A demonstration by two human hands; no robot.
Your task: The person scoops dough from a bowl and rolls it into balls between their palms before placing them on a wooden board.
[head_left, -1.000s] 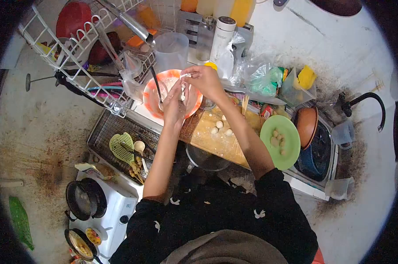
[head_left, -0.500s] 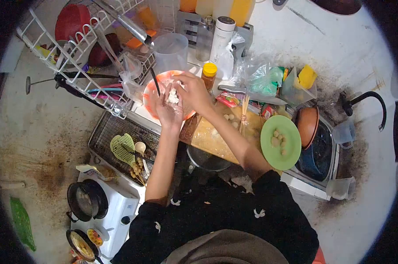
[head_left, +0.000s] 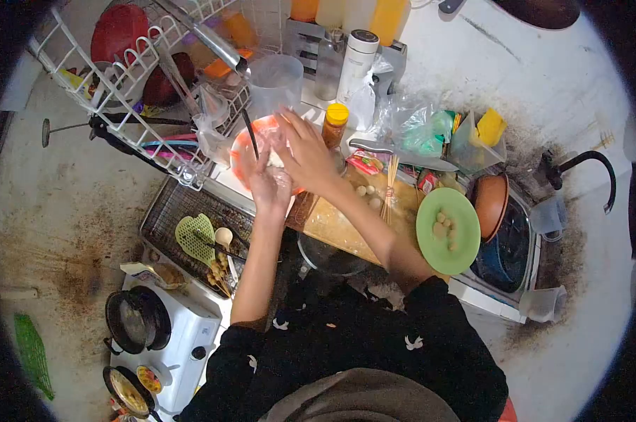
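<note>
Over an orange-rimmed bowl (head_left: 236, 156), my left hand (head_left: 267, 188) is palm up and holds a lump of white dough (head_left: 275, 161). My right hand (head_left: 306, 158) lies across the dough, its fingers stretched out, covering part of it. Both hands look floury. To the right, small dough balls (head_left: 361, 190) and a bundle of bamboo skewers (head_left: 390, 188) rest on a wooden board (head_left: 332, 223). A green plate (head_left: 465, 247) with several round dough pieces (head_left: 442, 216) overlaps the board's right end.
A yellow-lidded jar (head_left: 335, 123) and a white flask (head_left: 358, 60) stand behind my right hand. A knife (head_left: 416, 159) lies behind the board. At left are a dish rack (head_left: 131, 126), a wire-mesh tray (head_left: 166, 214) and a stove (head_left: 191, 330); a sink (head_left: 525, 274) is at right.
My right hand has gone from bent fingers beside the dough to flat, stretched fingers over it. The dough is now more covered. My left hand stays nearly in place.
</note>
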